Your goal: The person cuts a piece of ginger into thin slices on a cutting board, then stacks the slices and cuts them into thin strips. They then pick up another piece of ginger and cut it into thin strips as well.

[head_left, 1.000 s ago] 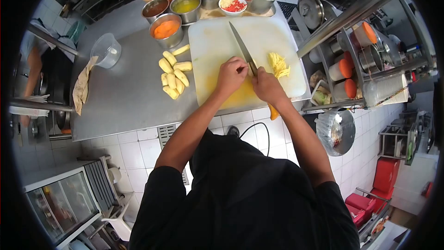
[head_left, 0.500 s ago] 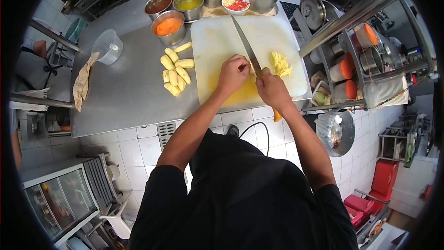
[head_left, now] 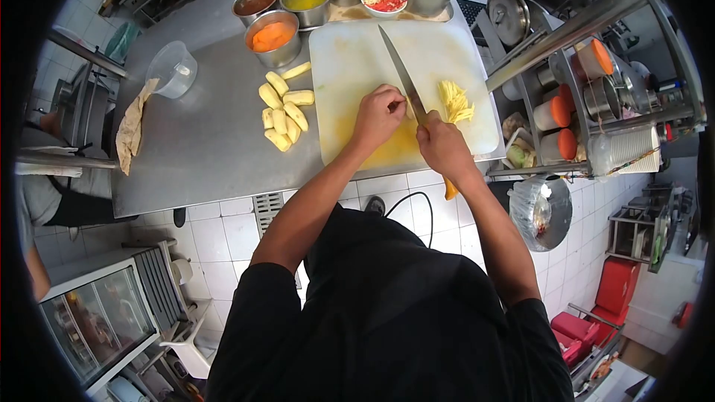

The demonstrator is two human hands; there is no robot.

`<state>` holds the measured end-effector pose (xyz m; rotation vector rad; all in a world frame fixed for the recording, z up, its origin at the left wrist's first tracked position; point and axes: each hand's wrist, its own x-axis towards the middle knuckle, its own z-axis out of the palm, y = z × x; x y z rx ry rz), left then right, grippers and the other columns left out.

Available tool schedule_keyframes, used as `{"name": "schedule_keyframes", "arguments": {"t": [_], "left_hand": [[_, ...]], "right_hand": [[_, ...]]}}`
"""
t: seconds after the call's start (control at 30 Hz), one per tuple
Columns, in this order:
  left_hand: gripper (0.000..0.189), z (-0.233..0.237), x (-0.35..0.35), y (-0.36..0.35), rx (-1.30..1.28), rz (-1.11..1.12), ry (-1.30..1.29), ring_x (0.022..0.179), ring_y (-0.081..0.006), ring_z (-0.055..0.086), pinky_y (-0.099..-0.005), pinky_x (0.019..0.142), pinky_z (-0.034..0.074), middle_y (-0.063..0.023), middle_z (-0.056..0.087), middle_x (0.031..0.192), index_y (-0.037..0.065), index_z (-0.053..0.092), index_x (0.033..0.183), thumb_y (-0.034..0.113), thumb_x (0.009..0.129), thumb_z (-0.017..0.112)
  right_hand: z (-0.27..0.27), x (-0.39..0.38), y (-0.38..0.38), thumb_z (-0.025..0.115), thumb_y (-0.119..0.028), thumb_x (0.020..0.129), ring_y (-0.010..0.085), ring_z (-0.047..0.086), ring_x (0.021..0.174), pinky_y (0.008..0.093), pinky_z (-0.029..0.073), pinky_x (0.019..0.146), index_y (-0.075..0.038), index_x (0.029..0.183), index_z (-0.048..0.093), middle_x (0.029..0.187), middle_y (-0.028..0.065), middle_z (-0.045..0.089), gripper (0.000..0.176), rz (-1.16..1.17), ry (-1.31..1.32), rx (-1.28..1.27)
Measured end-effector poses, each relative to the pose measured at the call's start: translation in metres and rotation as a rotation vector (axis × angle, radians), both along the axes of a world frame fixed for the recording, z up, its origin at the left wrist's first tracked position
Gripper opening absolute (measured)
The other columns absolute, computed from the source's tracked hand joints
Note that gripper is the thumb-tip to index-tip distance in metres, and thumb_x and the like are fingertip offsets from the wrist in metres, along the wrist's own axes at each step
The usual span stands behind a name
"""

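The right hand (head_left: 445, 147) is clenched around the orange handle of a long steel-bladed kitchen knife (head_left: 398, 71); the handle's butt pokes out past the counter's near edge. Just beside it, the left hand (head_left: 378, 114) is curled, fingertips tucked, pressing down on a small pale yellow peeled root piece (head_left: 409, 109). The piece is mostly hidden under the fingers and sits mid-way across the white plastic cutting board (head_left: 350, 59), towards its near edge.

To slice well here, in my judgement, the knuckles should ride against the blade's flat as a guide, with the fingertips drawn back behind them. The tip should stay low on the board and the cuts should be thin and even, to match the strips already lying there.

The knife's long axis runs from the board's near edge to its far edge, slanted a little left. Its tip points at the far edge and its handle points back at the person. The piece's own axis cannot be told under the hand.

A heap of thin yellow strips (head_left: 455, 102) lies just right of the blade. Whole peeled yellow pieces (head_left: 281, 115) lie on the stainless steel counter (head_left: 201, 134), off the board's left edge. Round steel bowls (head_left: 272, 33) line the far edge.
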<state>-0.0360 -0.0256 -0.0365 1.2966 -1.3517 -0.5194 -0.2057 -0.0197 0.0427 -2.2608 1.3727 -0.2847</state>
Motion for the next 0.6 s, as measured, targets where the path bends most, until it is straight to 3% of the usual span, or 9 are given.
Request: {"name": "schedule_keyframes", "arguments": {"t": [0.3,0.4,0.6], "left_hand": [[0.005,-0.002,0.0,-0.001,-0.02,0.004,-0.015,0.065,-0.0178,0.066,-0.0295,0.06,0.053,-0.0089,0.069,0.089,-0.004,0.069,0.085,-0.001,0.083,0.073],[0.005,0.004,0.0,0.002,0.047,-0.022,0.04,0.071,-0.0281,0.068,-0.0354,0.064,0.054,-0.0126,0.069,0.089,-0.004,0.069,0.085,-0.001,0.081,0.07],[0.005,0.006,0.0,0.001,0.055,-0.028,0.059,0.071,-0.0256,0.068,-0.0349,0.065,0.055,-0.0122,0.069,0.09,-0.004,0.069,0.085,0.0,0.083,0.07]], "right_hand": [[0.004,0.004,-0.002,0.052,-0.015,0.098,0.0512,0.066,0.079,0.0592,0.052,0.077,0.006,0.098,0.049,0.076,0.0334,0.065,0.021,0.012,0.029,0.038],[0.009,0.006,-0.003,0.053,-0.014,0.097,0.0512,0.066,0.079,0.0586,0.052,0.076,0.006,0.097,0.05,0.077,0.0337,0.065,0.021,0.012,0.043,0.045],[-0.016,0.005,-0.014,0.054,-0.015,0.097,0.0511,0.066,0.079,0.0575,0.053,0.076,0.005,0.097,0.051,0.077,0.033,0.065,0.02,0.009,0.032,0.044]]}}
